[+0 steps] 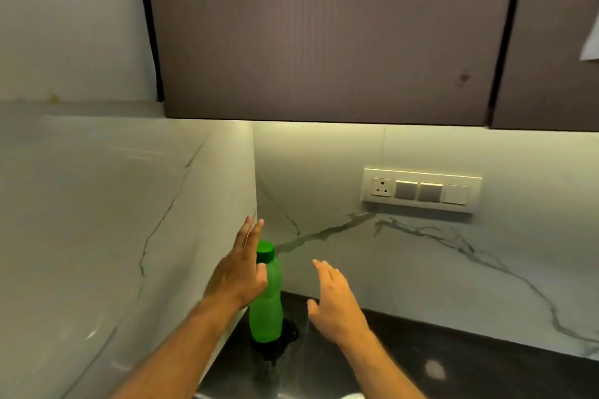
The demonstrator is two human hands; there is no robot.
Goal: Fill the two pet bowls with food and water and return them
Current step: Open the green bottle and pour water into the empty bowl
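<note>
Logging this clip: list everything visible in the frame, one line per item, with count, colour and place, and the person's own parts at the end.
bottle: 1, green with green cap, upright on the counter in the corner
counter: 1, dark, bottom of view
switch panel: 1, cream with one socket, on the back wall
wall cabinets: 2 doors visible, dark brown, overhead
marble wall panels: white with grey veins, left and back
left hand: 1, open, in front of the bottle
right hand: 1, open, right of the bottle, not touching
</note>
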